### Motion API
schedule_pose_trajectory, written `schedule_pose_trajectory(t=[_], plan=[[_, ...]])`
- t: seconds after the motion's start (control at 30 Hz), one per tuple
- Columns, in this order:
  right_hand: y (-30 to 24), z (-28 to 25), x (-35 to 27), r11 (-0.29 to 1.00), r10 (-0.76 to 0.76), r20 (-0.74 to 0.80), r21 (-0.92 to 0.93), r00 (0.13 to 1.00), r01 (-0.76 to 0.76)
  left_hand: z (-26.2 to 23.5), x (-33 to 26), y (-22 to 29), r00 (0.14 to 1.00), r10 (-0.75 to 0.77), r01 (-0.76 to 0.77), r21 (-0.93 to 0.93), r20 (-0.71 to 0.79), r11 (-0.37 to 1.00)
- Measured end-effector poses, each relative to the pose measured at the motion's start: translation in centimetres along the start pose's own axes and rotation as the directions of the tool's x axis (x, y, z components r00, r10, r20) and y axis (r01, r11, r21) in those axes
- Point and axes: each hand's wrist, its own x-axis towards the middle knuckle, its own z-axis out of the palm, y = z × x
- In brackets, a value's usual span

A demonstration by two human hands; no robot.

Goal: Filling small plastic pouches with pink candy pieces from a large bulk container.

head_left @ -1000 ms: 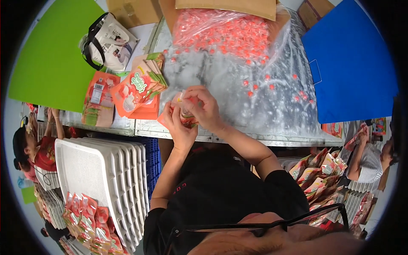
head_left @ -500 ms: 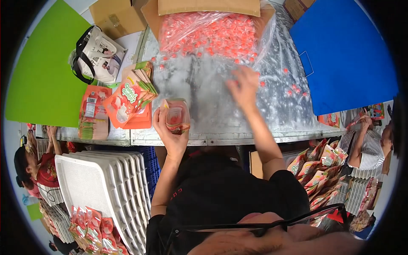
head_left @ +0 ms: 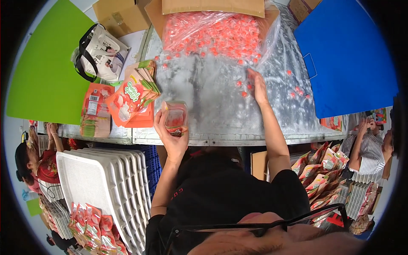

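the left hand (head_left: 170, 134) wraps around a small clear pouch (head_left: 176, 119) with red candies inside, right at the near edge of the shiny metal table (head_left: 212, 102). the pouch stands up tall, its long side pointing away from the person, its open top facing the far side of the table. the right hand (head_left: 257, 87) lies flat with fingers loose, on a few loose red candies (head_left: 243, 87) just in front of the big clear bag of candies (head_left: 212, 34). there is bare table between the two hands, so lots of room to move. a stack of orange pouches (head_left: 134, 100) sits just left of the left hand. a moment ago the right hand was at about the same far spot, and now it sits a bit lower; the pouch has stayed near the table edge.
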Motion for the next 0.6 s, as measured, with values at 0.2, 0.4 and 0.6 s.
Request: schedule_pose_trajectory(t=[0.2, 0.4, 0.6], plan=[[-0.9, 1.9, 4.0, 0.792, -0.102, 0.011, -0.605, 0.995, 0.088, 0.3, -0.2, -0.1, 1.0, 0.017, -0.017, -0.005, 0.006, 1.0], [0.8, -0.5, 6.1, 0.879, 0.046, 0.218, -0.473, 0.975, 0.065, -0.5, -0.5, -0.3, 1.0, -0.03, 0.03, -0.002, 0.008, 1.0], [0.4, -2.1, 4.8, 0.938, 0.199, 0.34, 0.206, 0.919, -0.279, -0.5, -0.3, -0.3, 1.0, -0.009, 0.009, 0.015, -0.005, 1.0]])
